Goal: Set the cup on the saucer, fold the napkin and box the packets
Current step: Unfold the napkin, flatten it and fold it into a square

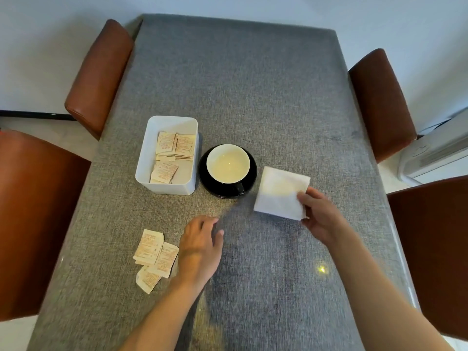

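A black cup with a cream inside (228,164) stands on a black saucer (206,183) at the table's middle. To its right lies a folded white napkin (279,192); my right hand (320,214) pinches its near right corner. A white box (167,154) left of the saucer holds several beige packets (174,148). Three more packets (154,257) lie loose on the table at the near left. My left hand (200,247) hovers palm down just right of them, fingers apart and holding nothing.
The grey cloth-covered table (253,84) has brown padded chairs along both sides (98,74) (379,102). A white appliance (435,153) stands on the floor at the right.
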